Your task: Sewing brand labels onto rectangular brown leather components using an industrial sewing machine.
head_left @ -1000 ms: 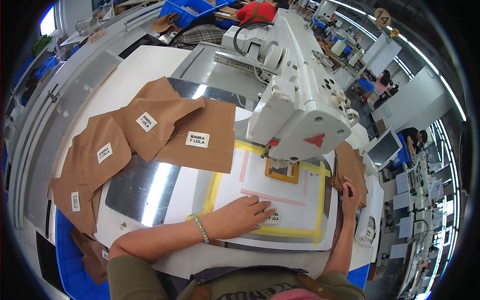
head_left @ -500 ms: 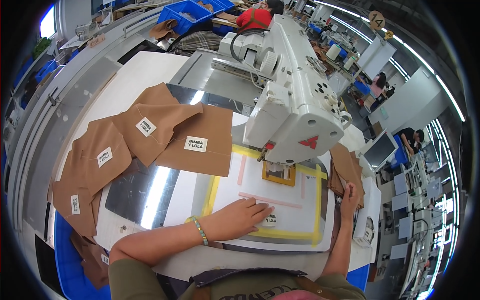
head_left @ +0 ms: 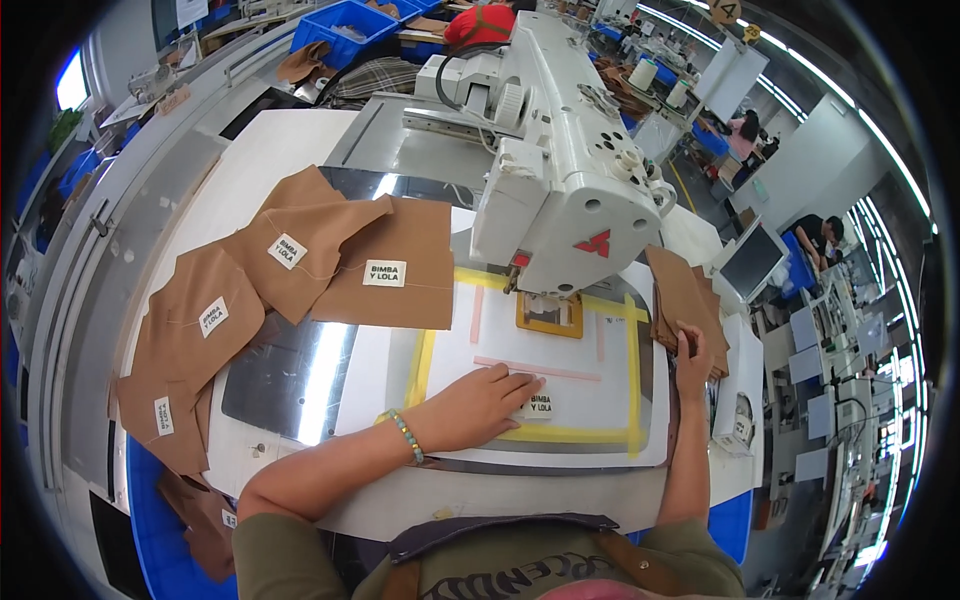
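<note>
My left hand (head_left: 470,408), a beaded bracelet at its wrist, lies over the white sheet of the sewing template (head_left: 430,375). Its fingers are stretched out, and their tips rest on the left part of a small white printed label (head_left: 541,402). My right hand (head_left: 692,365) is at the near edge of a stack of brown leather-like pieces (head_left: 685,300), fingers bent around the edge of a piece. Yellow tape borders the template, with pink strips inside it. Just beyond stands the white sewing machine head (head_left: 570,210), over a yellow-framed clamp (head_left: 549,318).
Several brown pieces with white labels (head_left: 382,235) overlap at the left. Blue bins (head_left: 160,545) stand below the table edge. At the right are an open white box (head_left: 735,420) and a screen (head_left: 757,262). Other people (head_left: 820,240) work farther off.
The view has shifted slightly. My right hand's fingers have moved up against the edge of the brown stack. My left hand stays on the label.
</note>
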The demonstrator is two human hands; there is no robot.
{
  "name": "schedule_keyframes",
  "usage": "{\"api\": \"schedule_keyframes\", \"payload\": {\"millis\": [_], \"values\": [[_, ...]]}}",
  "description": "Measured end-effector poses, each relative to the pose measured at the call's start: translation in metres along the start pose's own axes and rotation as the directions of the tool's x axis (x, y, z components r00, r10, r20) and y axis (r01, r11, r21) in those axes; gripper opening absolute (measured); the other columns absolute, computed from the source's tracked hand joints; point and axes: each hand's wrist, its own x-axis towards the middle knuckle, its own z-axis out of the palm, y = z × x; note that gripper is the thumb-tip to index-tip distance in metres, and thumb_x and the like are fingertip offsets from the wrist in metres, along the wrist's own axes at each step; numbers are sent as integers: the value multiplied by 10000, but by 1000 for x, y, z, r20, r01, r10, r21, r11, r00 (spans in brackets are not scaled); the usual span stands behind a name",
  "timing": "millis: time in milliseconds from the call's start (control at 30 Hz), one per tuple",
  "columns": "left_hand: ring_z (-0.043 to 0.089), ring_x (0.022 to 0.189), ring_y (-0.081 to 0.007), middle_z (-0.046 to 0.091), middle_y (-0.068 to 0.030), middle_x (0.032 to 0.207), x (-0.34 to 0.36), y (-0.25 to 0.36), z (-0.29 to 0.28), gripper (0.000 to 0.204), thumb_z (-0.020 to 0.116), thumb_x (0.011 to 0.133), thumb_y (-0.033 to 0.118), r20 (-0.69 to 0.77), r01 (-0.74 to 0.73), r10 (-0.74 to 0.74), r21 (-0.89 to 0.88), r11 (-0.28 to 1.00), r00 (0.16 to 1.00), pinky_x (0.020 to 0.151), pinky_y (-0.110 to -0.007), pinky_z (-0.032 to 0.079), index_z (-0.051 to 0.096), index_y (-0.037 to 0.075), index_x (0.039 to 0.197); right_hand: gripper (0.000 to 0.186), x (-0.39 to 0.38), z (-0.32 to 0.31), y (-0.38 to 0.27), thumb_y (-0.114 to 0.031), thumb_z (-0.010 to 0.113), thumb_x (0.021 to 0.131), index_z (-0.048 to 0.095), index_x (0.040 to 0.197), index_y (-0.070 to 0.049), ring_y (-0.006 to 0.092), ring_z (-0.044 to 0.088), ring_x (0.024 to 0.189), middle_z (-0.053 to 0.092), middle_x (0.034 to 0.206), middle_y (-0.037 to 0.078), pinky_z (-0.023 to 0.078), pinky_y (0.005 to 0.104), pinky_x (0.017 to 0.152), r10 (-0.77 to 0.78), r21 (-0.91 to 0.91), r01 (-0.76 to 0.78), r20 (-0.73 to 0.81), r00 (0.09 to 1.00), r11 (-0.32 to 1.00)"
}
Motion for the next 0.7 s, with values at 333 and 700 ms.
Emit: {"api": "schedule_keyframes", "payload": {"millis": [333, 700], "values": [[636, 1236, -360, 650, -186, 1413, 5, 0, -6, 732, 801, 943, 186, -16, 26, -27, -25, 999, 1000, 1102, -459, 524, 496, 23, 1589, 156, 7, 7, -4, -123, 702, 1053, 765, 1112, 7, 266, 778, 1030, 822, 1108, 133, 573, 365, 929, 83, -42, -85, -58, 995, 995], [717, 996, -375, 743, -186, 1212, -1, -6, -23, 394, 783, 927, 128, -196, -41, 53, 63, 997, 979, 851, -445, 588, 730, 16, 1301, 353, 4, -4, -5, -230, 791, 975, 757, 1281, -58, 327, 669, 1303, 735, 1405, 94, 523, 416, 1112, -157, -75, 166, 112, 981, 983]]}}
